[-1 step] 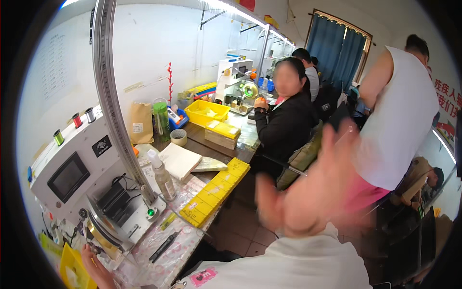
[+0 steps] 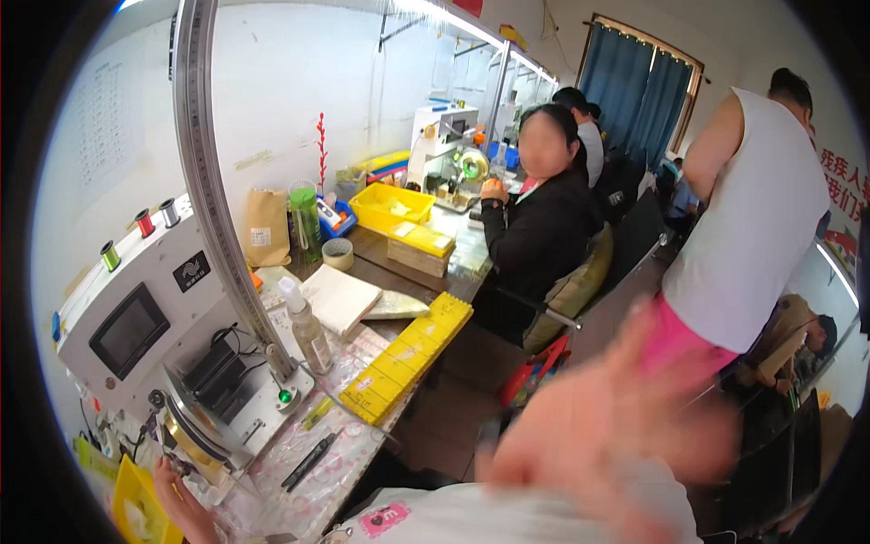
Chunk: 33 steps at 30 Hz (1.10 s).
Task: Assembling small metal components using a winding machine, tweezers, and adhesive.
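Hovering right hand (image 2: 607, 426): one, blurred, raised beside the worktop (image 2: 290, 508), fingers spread apart.
Left hand (image 2: 181, 503): one, near the wheel (image 2: 186, 435), fingers bent; I could not tell whether they were clamped on anything.
White machine (image 2: 204, 299): one, stood at the worktop's left with that single wheel at its base.
Spools (image 2: 145, 224): three, green, red and silver, atop the machine.
Yellow bins (image 2: 127, 476): two, one just beside the left hand, one farther along.
Spray bottle (image 2: 314, 340): one, upright.
Black pen-shaped tool (image 2: 308, 462): one, lay flat.
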Each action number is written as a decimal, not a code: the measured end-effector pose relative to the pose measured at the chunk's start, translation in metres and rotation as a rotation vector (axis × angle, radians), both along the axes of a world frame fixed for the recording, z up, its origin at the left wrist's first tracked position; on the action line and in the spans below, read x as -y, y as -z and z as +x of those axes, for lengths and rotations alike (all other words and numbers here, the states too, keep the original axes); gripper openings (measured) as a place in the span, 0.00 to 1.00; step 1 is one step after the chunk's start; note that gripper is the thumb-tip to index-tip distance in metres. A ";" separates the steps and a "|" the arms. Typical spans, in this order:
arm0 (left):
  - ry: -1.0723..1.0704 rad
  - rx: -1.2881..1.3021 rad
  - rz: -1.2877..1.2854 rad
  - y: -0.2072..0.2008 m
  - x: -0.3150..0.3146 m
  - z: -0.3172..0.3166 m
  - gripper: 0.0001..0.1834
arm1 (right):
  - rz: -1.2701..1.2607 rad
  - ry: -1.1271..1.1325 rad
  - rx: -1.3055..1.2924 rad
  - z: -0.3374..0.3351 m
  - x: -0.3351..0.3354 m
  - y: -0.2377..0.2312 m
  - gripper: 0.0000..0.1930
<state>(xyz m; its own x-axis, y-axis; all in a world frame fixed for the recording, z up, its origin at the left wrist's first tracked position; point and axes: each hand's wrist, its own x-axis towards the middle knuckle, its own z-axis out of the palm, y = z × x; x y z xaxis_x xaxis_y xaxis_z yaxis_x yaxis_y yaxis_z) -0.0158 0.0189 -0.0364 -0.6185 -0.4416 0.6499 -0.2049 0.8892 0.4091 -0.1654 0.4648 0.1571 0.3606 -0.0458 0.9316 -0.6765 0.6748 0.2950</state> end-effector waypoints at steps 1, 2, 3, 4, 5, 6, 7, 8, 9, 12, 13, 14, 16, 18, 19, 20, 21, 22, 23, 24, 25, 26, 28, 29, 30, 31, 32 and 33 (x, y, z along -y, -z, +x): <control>0.088 0.011 -0.014 -0.006 -0.002 -0.010 0.04 | 0.030 -0.332 -0.585 0.002 0.018 0.007 0.47; 0.066 0.008 -0.008 -0.006 -0.003 -0.007 0.04 | 0.018 -0.327 -0.571 -0.001 0.025 0.013 0.47; 0.069 0.025 -0.017 -0.005 0.000 -0.002 0.04 | 0.021 -0.306 -0.321 -0.005 0.029 0.017 0.42; 0.039 0.014 0.000 -0.002 0.002 0.005 0.04 | 0.028 -0.294 -0.078 -0.011 0.035 0.022 0.38; 0.025 -0.003 0.021 0.002 0.004 0.004 0.04 | 0.109 -0.228 0.136 -0.010 0.038 0.033 0.35; 0.034 0.000 0.021 0.007 0.008 0.004 0.04 | 0.280 -0.229 0.383 -0.011 0.037 0.046 0.32; 0.057 -0.035 0.025 0.013 0.014 0.000 0.05 | 0.387 -0.251 0.547 -0.014 0.043 0.061 0.30; 0.073 -0.069 0.032 0.019 0.018 -0.003 0.06 | 0.494 -0.228 0.658 -0.018 0.051 0.082 0.27; 0.082 -0.066 0.040 0.022 0.020 -0.005 0.06 | 0.562 -0.222 0.734 -0.021 0.058 0.108 0.27; 0.049 -0.090 0.043 0.018 0.018 -0.004 0.07 | 0.684 -0.245 0.935 -0.021 0.076 0.177 0.24; 0.064 -0.085 0.051 0.004 0.004 -0.006 0.07 | 0.683 -0.229 0.946 -0.019 0.083 0.190 0.24; 0.098 -0.088 -0.038 -0.016 -0.013 -0.007 0.07 | 0.748 -0.258 0.986 -0.018 0.090 0.202 0.18; 0.157 -0.089 -0.133 -0.033 -0.021 -0.006 0.09 | 0.799 -0.268 1.033 -0.016 0.102 0.224 0.12; 0.161 -0.051 -0.209 -0.033 -0.014 -0.002 0.10 | 0.954 -0.306 0.959 -0.017 0.116 0.243 0.14; 0.137 -0.017 -0.287 -0.033 -0.009 -0.001 0.11 | 0.941 -0.288 0.965 -0.018 0.123 0.248 0.14; 0.147 0.002 -0.285 -0.038 -0.013 0.000 0.12 | 0.966 -0.304 0.954 -0.019 0.128 0.251 0.13; 0.171 -0.004 -0.289 -0.040 -0.012 -0.001 0.12 | 0.989 -0.319 0.942 -0.020 0.133 0.255 0.12; 0.166 0.023 -0.281 -0.041 -0.010 -0.001 0.12 | 0.907 -0.343 0.861 -0.022 0.137 0.258 0.13; 0.162 0.048 -0.273 -0.042 -0.010 -0.001 0.12 | 0.890 -0.319 0.866 -0.021 0.139 0.261 0.13; 0.189 0.038 -0.280 -0.044 -0.012 0.000 0.12 | 0.889 -0.349 0.899 -0.020 0.140 0.263 0.14; 0.169 0.063 -0.236 -0.046 -0.016 0.001 0.11 | 0.886 -0.384 0.929 -0.020 0.141 0.264 0.14; 0.148 0.089 -0.192 -0.048 -0.020 0.002 0.11 | 0.849 -0.390 0.910 -0.020 0.142 0.268 0.16; 0.141 0.109 -0.212 -0.052 -0.027 0.005 0.11 | 0.838 -0.395 0.903 -0.019 0.141 0.272 0.17; 0.112 0.139 -0.221 -0.054 -0.029 0.006 0.11 | 0.845 -0.422 0.896 -0.018 0.140 0.272 0.18; 0.145 0.065 -0.308 -0.056 -0.031 0.003 0.11 | 0.839 -0.428 0.904 -0.018 0.140 0.273 0.19; 0.157 0.058 -0.309 -0.053 -0.027 0.001 0.11 | 0.834 -0.415 0.904 -0.018 0.141 0.273 0.19; 0.145 0.045 -0.325 -0.047 -0.020 0.001 0.11 | 0.837 -0.408 0.903 -0.019 0.141 0.273 0.20; 0.133 0.034 -0.338 -0.043 -0.016 -0.001 0.11 | 0.841 -0.402 0.903 -0.019 0.141 0.273 0.20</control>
<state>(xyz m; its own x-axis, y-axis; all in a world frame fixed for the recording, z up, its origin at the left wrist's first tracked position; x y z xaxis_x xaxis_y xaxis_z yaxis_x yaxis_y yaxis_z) -0.0166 0.0347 0.0063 -0.6795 -0.1196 0.7239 -0.0869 0.9928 0.0825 -0.1844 0.3242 -0.1162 -0.2512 -0.7679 0.5893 -0.9678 0.2109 -0.1377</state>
